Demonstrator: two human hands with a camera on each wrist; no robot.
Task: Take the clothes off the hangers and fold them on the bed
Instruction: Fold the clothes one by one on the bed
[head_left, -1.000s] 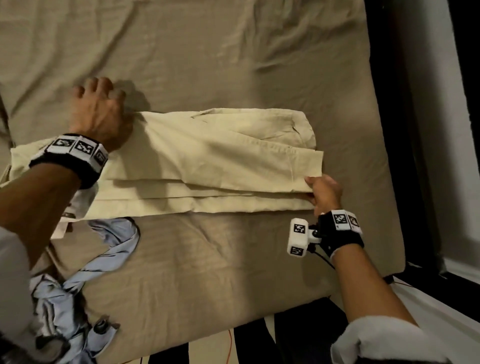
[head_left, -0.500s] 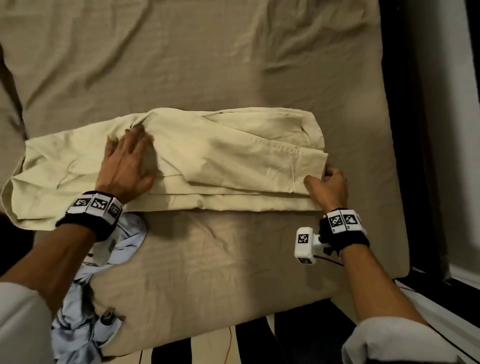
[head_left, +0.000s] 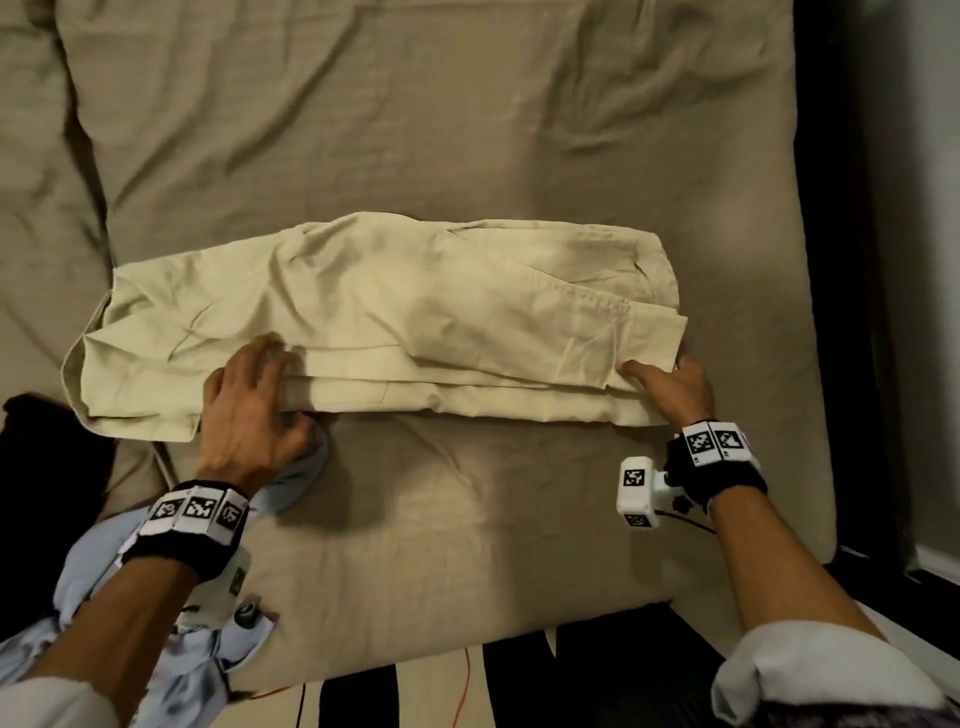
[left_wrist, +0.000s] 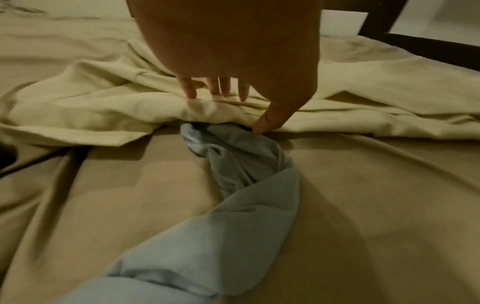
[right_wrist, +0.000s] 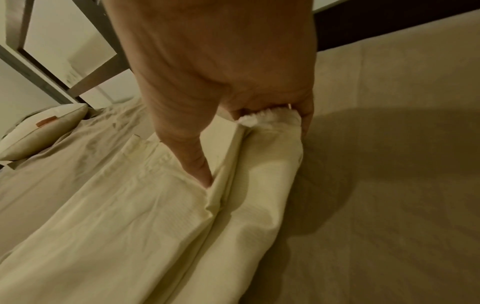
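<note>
A cream garment lies folded lengthwise across the tan bed. My left hand is at its near edge, left of the middle. In the left wrist view the fingers sit on top of the cloth and the thumb tucks in at the fold, gripping the edge. My right hand grips the near right corner. In the right wrist view its fingers curl round the bunched end of the cream garment, and the thumb presses into a crease. A light blue garment trails under my left hand.
The light blue garment is heaped at the bed's near left corner under my left arm. A pillow lies at the head end. The dark bed frame runs along the right side. A striped floor with an orange cable lies below.
My left hand has slid from the garment's far left edge, across its top, down to the near edge. My right hand has stayed on the near right corner.
</note>
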